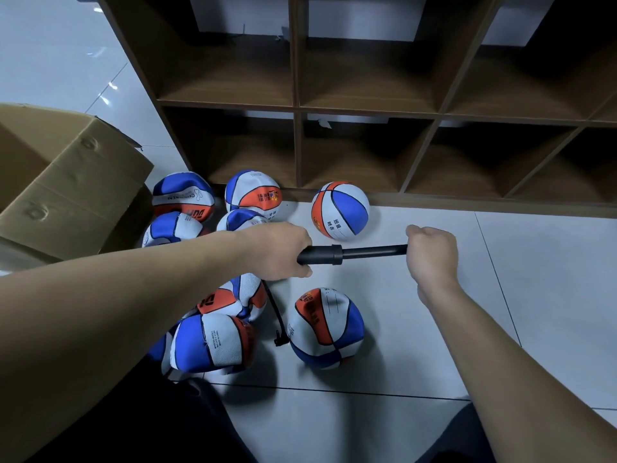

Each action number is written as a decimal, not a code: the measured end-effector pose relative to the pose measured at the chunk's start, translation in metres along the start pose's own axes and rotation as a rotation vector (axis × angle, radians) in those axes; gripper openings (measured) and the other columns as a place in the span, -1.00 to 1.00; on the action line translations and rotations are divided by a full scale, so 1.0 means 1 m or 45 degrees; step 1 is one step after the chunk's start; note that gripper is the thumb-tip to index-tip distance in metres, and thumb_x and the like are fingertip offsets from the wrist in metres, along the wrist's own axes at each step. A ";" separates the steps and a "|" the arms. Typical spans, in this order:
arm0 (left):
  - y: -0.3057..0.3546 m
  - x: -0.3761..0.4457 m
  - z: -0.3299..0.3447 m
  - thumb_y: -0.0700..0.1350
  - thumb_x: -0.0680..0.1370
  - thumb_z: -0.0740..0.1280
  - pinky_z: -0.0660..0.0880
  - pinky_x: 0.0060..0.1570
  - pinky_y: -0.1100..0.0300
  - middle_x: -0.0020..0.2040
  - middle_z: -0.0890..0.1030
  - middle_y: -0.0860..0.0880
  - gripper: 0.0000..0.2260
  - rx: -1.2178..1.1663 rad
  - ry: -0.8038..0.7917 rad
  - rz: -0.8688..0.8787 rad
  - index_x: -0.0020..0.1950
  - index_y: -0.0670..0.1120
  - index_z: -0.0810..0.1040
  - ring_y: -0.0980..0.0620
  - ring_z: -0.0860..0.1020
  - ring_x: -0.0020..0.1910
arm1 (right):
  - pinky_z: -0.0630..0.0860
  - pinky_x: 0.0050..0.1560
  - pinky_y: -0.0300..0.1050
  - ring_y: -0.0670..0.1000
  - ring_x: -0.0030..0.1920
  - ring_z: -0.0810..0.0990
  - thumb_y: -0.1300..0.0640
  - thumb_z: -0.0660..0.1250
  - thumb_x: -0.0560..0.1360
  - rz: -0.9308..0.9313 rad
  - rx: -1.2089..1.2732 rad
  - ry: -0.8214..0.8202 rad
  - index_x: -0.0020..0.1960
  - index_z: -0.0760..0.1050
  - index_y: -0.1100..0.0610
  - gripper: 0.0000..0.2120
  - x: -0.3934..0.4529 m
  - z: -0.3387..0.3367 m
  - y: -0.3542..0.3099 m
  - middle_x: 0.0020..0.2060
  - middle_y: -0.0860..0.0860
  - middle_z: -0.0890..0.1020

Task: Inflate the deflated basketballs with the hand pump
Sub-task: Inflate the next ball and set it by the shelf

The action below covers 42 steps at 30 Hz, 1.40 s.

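**Pump held level over the pile of balls**

Landmark = wooden shelf unit point(364, 108), dark brown cubbies across the top of the view, standing on pale floor tiles point(521, 262). Cardboard box point(66, 182) sits left of the shelf unit w/ flaps open.

Round basketball point(340, 210), looks full, rests right against the shelf's base strip. Half-flat basketball point(325, 327) lies well in front of the shelf, nearer the person, dented on its lower side. Deflated balls point(213, 342) are heaped btwn box and shelf front and down toward the person's knees, all blue/white/orange, crumpled.

Left hand point(283, 252) wrapped round the barrel of the black hand pump point(320, 254), which lies parallel to the shelf front, above the floor. Right hand point(432, 252) fisted round the pump's handle end, rod drawn part-way out. Thin black hose point(278, 324) hangs from under the left hand and its tip meets the half-flat ball's left side; needle too small to make out.
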<state>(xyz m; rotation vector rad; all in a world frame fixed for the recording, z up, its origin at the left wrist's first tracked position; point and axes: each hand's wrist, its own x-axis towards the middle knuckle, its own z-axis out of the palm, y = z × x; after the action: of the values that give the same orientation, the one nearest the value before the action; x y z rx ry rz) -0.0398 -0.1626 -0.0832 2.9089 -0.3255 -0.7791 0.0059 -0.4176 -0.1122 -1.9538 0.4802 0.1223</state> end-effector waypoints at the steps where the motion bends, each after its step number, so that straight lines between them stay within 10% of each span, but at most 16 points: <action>1: 0.001 0.001 0.002 0.18 0.64 0.37 0.48 -0.24 0.07 -0.26 0.55 -0.01 -0.69 0.027 0.006 -0.001 -0.18 0.02 0.45 -0.02 0.55 -0.27 | 0.11 -0.25 0.07 0.10 -0.31 0.13 0.18 0.27 0.50 0.008 -0.007 0.032 -0.36 0.11 0.06 -0.62 -0.002 0.003 0.001 -0.44 -0.01 0.15; 23: 0.006 0.003 0.004 0.14 0.63 0.37 0.57 -0.17 -0.01 -0.29 0.56 -0.01 -0.73 -0.042 0.092 0.011 -0.13 -0.01 0.52 -0.07 0.59 -0.26 | 0.27 -0.36 -0.06 0.03 -0.34 0.39 0.06 0.20 0.73 -0.335 -0.147 -0.032 -0.27 0.36 0.17 -0.59 -0.054 0.062 -0.004 -0.36 0.03 0.45; 42: -0.007 -0.002 0.001 0.15 0.63 0.42 0.41 -0.28 0.08 -0.27 0.54 0.00 -0.71 -0.184 -0.031 -0.005 -0.09 -0.05 0.50 -0.03 0.51 -0.29 | 0.18 -0.28 -0.02 0.09 -0.32 0.19 0.09 0.35 0.60 -0.177 -0.054 -0.035 -0.37 0.24 0.09 -0.56 -0.006 0.021 0.007 -0.44 0.01 0.23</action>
<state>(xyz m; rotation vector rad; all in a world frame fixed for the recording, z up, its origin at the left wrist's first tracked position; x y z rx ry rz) -0.0405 -0.1551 -0.0841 2.7683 -0.2540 -0.8040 0.0006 -0.3993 -0.1250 -2.0179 0.3249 0.0711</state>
